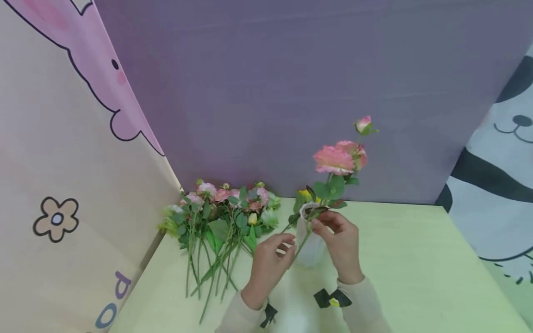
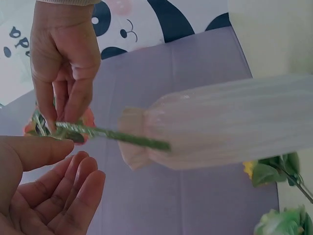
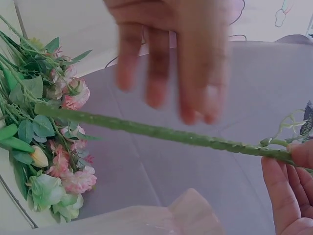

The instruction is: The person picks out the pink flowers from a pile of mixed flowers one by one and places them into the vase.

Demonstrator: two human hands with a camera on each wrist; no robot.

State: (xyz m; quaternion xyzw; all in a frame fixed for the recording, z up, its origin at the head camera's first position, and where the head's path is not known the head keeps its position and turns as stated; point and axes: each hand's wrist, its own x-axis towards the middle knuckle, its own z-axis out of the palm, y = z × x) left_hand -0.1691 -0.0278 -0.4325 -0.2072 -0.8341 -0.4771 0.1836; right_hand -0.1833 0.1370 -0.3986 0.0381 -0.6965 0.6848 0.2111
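Note:
My right hand (image 1: 343, 243) pinches the green stem (image 3: 161, 133) of an artificial pink flower (image 1: 334, 160) between thumb and fingertips. The bloom, with a smaller bud (image 1: 363, 124) above it, stands up beyond that hand; the stem slants down to the left. My left hand (image 1: 269, 261) is close to the stem's lower part, fingers loosely bent and apart from it in the right wrist view. Just behind the stem stands a frosted whitish vase (image 1: 311, 252) with a ruffled mouth. In the left wrist view the stem's cut end overlaps the outside of the vase (image 2: 220, 122).
Several artificial flowers (image 1: 222, 196), pink, white-green and yellow, lie at the table's back left with their stems (image 1: 216, 273) toward me. A yellow flower (image 1: 310, 194) shows behind the vase's mouth. A purple cloth wall (image 1: 266, 101) rises along the back of the pale green table (image 1: 416, 259).

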